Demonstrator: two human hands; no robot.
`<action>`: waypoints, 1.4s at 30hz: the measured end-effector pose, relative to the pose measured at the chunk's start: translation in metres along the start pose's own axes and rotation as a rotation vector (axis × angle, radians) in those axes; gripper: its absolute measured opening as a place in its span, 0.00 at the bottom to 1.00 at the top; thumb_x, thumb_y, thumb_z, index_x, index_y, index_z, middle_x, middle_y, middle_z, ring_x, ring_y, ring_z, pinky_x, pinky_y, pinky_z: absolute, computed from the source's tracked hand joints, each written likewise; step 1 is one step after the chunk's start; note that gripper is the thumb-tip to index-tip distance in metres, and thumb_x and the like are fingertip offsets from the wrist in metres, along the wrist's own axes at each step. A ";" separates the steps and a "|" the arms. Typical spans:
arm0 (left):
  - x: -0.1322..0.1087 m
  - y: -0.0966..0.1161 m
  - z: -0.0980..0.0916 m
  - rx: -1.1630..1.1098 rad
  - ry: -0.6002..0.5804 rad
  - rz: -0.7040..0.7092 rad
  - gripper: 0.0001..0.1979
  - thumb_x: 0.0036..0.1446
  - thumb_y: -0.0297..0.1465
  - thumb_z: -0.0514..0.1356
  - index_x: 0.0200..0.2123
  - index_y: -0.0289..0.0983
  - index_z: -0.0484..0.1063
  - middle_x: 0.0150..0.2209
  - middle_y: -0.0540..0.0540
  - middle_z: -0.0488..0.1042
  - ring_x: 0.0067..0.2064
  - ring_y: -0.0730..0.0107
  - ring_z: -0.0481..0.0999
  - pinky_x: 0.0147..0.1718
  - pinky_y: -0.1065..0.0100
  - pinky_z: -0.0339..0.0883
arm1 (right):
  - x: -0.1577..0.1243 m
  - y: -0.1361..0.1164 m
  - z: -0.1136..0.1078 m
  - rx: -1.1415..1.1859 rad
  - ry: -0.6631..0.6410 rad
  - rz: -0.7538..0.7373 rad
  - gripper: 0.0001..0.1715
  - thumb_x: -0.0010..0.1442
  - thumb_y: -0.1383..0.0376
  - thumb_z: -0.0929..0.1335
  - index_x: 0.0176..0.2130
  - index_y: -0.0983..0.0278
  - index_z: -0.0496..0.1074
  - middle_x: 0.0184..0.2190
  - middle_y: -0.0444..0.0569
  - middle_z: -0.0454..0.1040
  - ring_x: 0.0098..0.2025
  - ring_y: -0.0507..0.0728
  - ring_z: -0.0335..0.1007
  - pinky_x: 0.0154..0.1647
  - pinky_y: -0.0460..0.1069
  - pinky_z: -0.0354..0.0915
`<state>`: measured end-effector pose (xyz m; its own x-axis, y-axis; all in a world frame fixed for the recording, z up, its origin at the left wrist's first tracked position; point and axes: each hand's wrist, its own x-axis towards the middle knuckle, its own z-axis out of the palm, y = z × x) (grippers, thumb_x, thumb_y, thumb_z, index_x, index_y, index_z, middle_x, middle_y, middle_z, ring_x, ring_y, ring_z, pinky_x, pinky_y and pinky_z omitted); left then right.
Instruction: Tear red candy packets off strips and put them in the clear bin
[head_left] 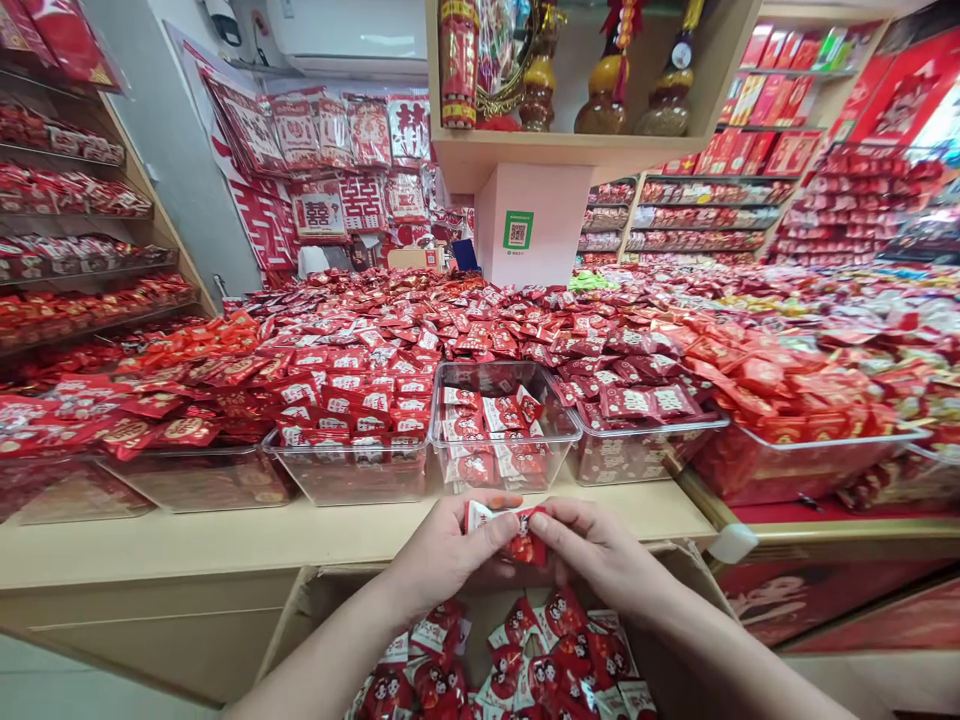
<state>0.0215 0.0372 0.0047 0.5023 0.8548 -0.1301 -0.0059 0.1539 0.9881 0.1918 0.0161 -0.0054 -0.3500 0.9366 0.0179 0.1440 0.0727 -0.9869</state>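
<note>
Left hand (442, 555): fingers pinched shut on left end of red candy packets (517, 532), held near, centre, above open carton (296, 610). Right hand (596, 550): fingers closed on right end. Packets probably light, soft, slippery film; grip flat sealed edges. Part-filled clear bin (487, 378) sits just beyond on surface (187, 545).

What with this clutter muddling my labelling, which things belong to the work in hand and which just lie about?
In hand: left hand and right hand, both gripping a red packet; cardboard box of like packets below; half-filled clear tub ahead.
Lying about: full tubs alongside, wall shelves, green code sign, gourd bottles.
</note>
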 end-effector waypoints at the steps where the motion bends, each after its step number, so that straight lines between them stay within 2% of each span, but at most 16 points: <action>1: 0.000 0.000 0.000 -0.036 -0.015 -0.013 0.18 0.48 0.38 0.58 0.41 0.36 0.68 0.32 0.46 0.74 0.33 0.68 0.73 0.29 0.68 0.67 | 0.001 0.001 0.000 -0.015 0.019 -0.014 0.19 0.55 0.54 0.60 0.25 0.66 0.63 0.18 0.39 0.59 0.18 0.45 0.55 0.19 0.41 0.55; 7: 0.001 0.002 0.000 -0.049 -0.004 -0.054 0.16 0.50 0.38 0.57 0.39 0.34 0.69 0.27 0.46 0.76 0.27 0.73 0.74 0.25 0.73 0.67 | 0.003 0.004 0.000 -0.085 0.071 -0.051 0.21 0.55 0.53 0.59 0.24 0.67 0.63 0.18 0.41 0.58 0.20 0.46 0.54 0.20 0.41 0.54; 14: -0.003 0.005 0.006 -0.082 0.051 -0.021 0.15 0.52 0.39 0.55 0.36 0.33 0.70 0.27 0.46 0.76 0.26 0.73 0.75 0.24 0.75 0.67 | 0.001 0.001 0.004 -0.158 0.157 -0.083 0.22 0.55 0.53 0.59 0.22 0.67 0.63 0.17 0.41 0.58 0.20 0.47 0.54 0.20 0.43 0.53; 17: -0.003 0.004 0.006 -0.114 0.042 -0.029 0.15 0.52 0.39 0.54 0.38 0.35 0.68 0.29 0.46 0.76 0.26 0.73 0.75 0.23 0.76 0.67 | 0.002 0.003 0.005 -0.140 0.194 -0.074 0.21 0.54 0.52 0.59 0.23 0.67 0.64 0.17 0.41 0.59 0.20 0.48 0.54 0.20 0.43 0.53; 23: 0.001 -0.001 0.003 -0.033 0.002 0.006 0.13 0.48 0.33 0.60 0.36 0.34 0.66 0.32 0.44 0.75 0.25 0.73 0.75 0.19 0.79 0.64 | 0.006 0.005 0.004 0.057 0.265 -0.033 0.21 0.53 0.52 0.61 0.22 0.66 0.62 0.16 0.40 0.59 0.19 0.47 0.53 0.19 0.43 0.52; 28: 0.000 0.003 0.002 -0.115 -0.090 -0.057 0.13 0.51 0.33 0.58 0.40 0.34 0.65 0.34 0.43 0.75 0.25 0.76 0.75 0.19 0.81 0.63 | 0.007 0.003 0.006 0.278 0.249 0.043 0.20 0.51 0.52 0.63 0.23 0.67 0.61 0.15 0.39 0.59 0.17 0.45 0.49 0.18 0.42 0.48; 31: -0.002 0.006 0.002 -0.151 -0.113 -0.096 0.14 0.51 0.33 0.58 0.42 0.36 0.65 0.35 0.43 0.74 0.27 0.76 0.76 0.21 0.81 0.64 | 0.007 0.005 0.005 0.290 0.207 0.088 0.20 0.51 0.51 0.63 0.24 0.66 0.61 0.14 0.38 0.58 0.16 0.45 0.49 0.16 0.42 0.48; 33: -0.003 0.006 0.002 -0.158 -0.069 -0.108 0.15 0.51 0.34 0.58 0.42 0.37 0.64 0.37 0.44 0.73 0.28 0.74 0.76 0.21 0.80 0.65 | 0.006 0.006 0.002 0.157 0.250 0.049 0.18 0.52 0.52 0.62 0.27 0.65 0.62 0.17 0.40 0.61 0.17 0.47 0.53 0.16 0.43 0.51; 34: -0.003 0.006 0.003 -0.159 -0.036 -0.109 0.14 0.51 0.34 0.57 0.42 0.37 0.64 0.38 0.44 0.73 0.29 0.74 0.76 0.22 0.79 0.66 | 0.006 0.006 0.001 0.034 0.309 -0.024 0.17 0.53 0.53 0.62 0.31 0.65 0.63 0.21 0.44 0.64 0.20 0.48 0.57 0.18 0.43 0.54; 36: -0.003 0.005 0.005 -0.155 0.023 -0.103 0.13 0.52 0.35 0.56 0.41 0.37 0.65 0.38 0.44 0.72 0.29 0.74 0.75 0.23 0.78 0.66 | 0.004 0.006 0.000 -0.288 0.417 -0.256 0.15 0.52 0.57 0.64 0.38 0.64 0.64 0.34 0.51 0.68 0.32 0.53 0.64 0.26 0.46 0.61; 37: -0.002 0.004 0.006 -0.152 0.041 -0.098 0.13 0.52 0.35 0.56 0.41 0.37 0.66 0.38 0.44 0.73 0.29 0.75 0.75 0.24 0.78 0.66 | 0.002 0.005 0.000 -0.453 0.433 -0.379 0.15 0.51 0.60 0.65 0.40 0.63 0.64 0.40 0.53 0.67 0.38 0.56 0.63 0.31 0.49 0.62; 39: -0.002 0.003 0.008 -0.142 0.060 -0.080 0.13 0.51 0.35 0.56 0.40 0.37 0.66 0.37 0.45 0.73 0.29 0.76 0.74 0.23 0.78 0.66 | 0.000 0.004 0.002 -0.717 0.366 -0.544 0.12 0.52 0.64 0.65 0.40 0.61 0.64 0.46 0.53 0.64 0.45 0.58 0.60 0.40 0.53 0.62; 42: -0.002 0.001 0.009 -0.134 0.065 -0.064 0.14 0.49 0.36 0.58 0.39 0.36 0.66 0.35 0.45 0.73 0.28 0.74 0.74 0.22 0.77 0.65 | -0.002 0.001 0.006 -0.891 0.262 -0.593 0.10 0.53 0.70 0.62 0.38 0.61 0.63 0.46 0.52 0.64 0.47 0.57 0.59 0.43 0.53 0.61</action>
<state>0.0282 0.0310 0.0063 0.4482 0.8709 -0.2017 -0.0931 0.2699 0.9584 0.1868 0.0117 -0.0077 -0.3921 0.7073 0.5882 0.6709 0.6573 -0.3432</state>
